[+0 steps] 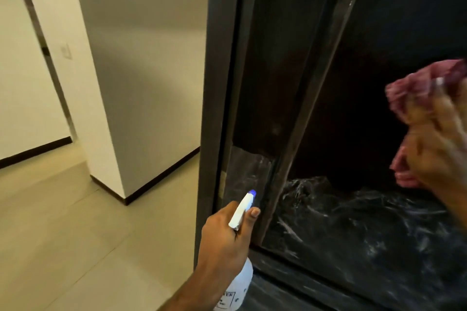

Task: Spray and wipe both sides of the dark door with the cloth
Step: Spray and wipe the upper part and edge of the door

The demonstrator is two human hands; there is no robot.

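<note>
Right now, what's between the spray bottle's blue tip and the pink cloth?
In the head view, only the dark door itself: its upright edge strip, then bare panel. Nothing else sits between spray bottle and cloth.

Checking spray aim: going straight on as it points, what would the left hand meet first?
Probably the film-wrapped dark strip beside the door panel, past the left hand's spray bottle nozzle; depth unclear.

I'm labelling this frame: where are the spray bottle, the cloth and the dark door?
spray bottle [243,209], head view, on its white spray head.
cloth [417,88], head view, on its bunched upper folds.
dark door [394,20], head view, on its bare upper panel.
</note>
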